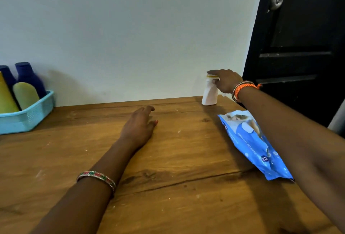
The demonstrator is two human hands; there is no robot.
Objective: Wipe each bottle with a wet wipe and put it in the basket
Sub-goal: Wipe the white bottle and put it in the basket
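Right hand (226,80) stretched far forward over the table (168,159), arm straight, wrist wrapped in orange thread bands (242,89). Grip closed over the top of the white bottle (210,93), fingers curled round its cap. A scrap of white, likely a wet wipe, glimpsed under the palm; could not tell for certain. Bottle stood upright at the back edge of the table, close to the wall (130,28), just beyond the blue wet wipe pack (255,144). Pack lay flat, partly under the right forearm.

Left hand (140,127) rested palm down on the table, well to the left of the white bottle and nearer the camera. Fingers loosely bent, holding nothing. Forearm laid along the wood, a beaded bangle (97,177) round it.

Turquoise basket (28,119) sat far to the left of the white bottle, against the wall. Held two dark blue bottles (28,76), a yellow bottle (6,95) and a pale green bottle (25,94), all leaning. Dark door (298,46) with a metal knob (276,1) stood to the right of the white bottle.
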